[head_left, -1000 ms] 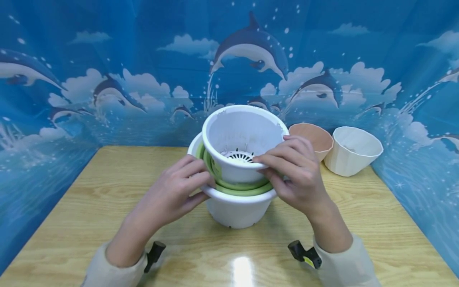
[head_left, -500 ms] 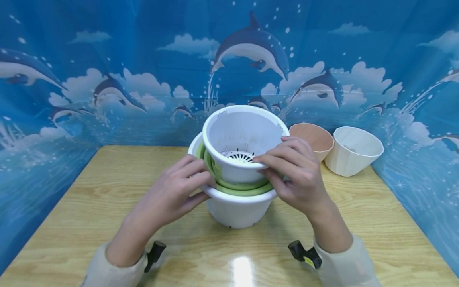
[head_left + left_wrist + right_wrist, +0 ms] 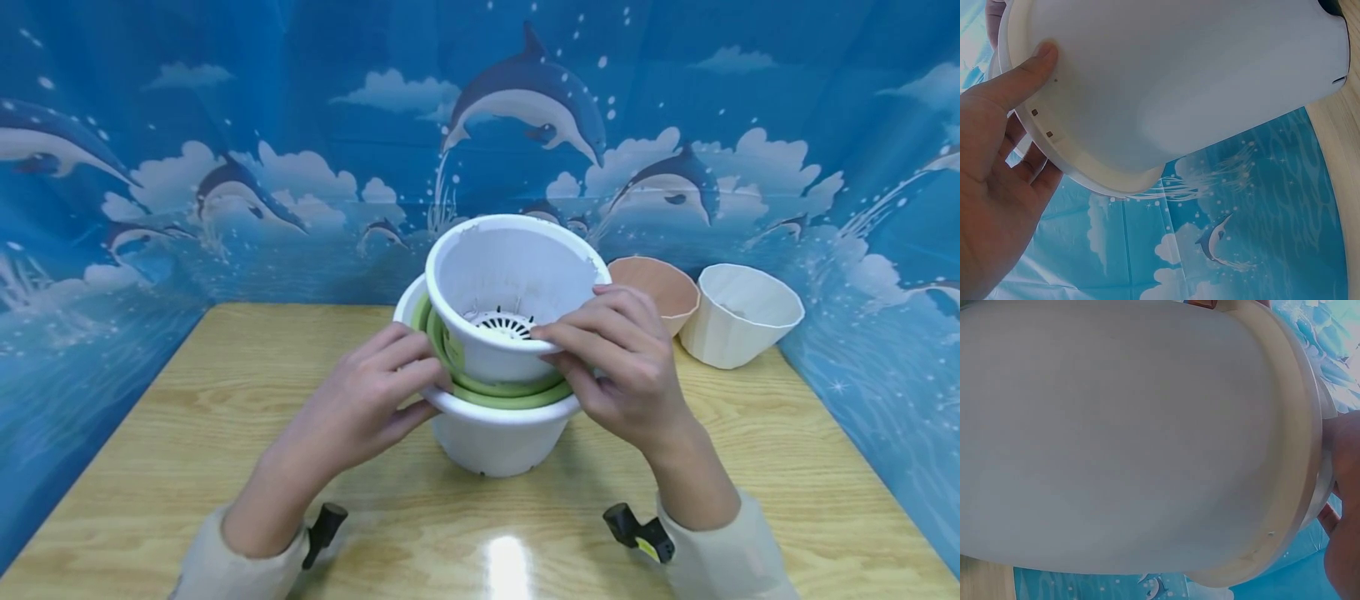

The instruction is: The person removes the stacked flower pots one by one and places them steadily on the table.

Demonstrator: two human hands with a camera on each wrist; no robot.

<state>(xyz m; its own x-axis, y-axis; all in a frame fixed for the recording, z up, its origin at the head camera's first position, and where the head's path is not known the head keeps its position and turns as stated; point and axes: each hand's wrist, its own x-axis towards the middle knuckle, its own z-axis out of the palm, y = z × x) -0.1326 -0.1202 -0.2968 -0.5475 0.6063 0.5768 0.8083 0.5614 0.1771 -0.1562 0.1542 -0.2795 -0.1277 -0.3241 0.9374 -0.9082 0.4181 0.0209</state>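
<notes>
A large white flowerpot stands upright on the table, with green pots nested inside it; only their rims and part of a wall show. A smaller white flowerpot with a slotted bottom sits in the green ones, tilted and rising above them. My left hand grips the big pot's rim at the front left, thumb on the outside, as the left wrist view confirms. With thumb and fingers, my right hand pinches the small pot's rim at the front right. The big pot's outer wall fills most of the right wrist view.
Behind my right hand, a terracotta-coloured pot and a cream faceted pot stand side by side at the table's back right. The wooden table is backed by a blue dolphin-print curtain.
The small white pot has risen very slightly and shifted a little right in my right hand over the last half second. My left hand and the big pot stay put.
</notes>
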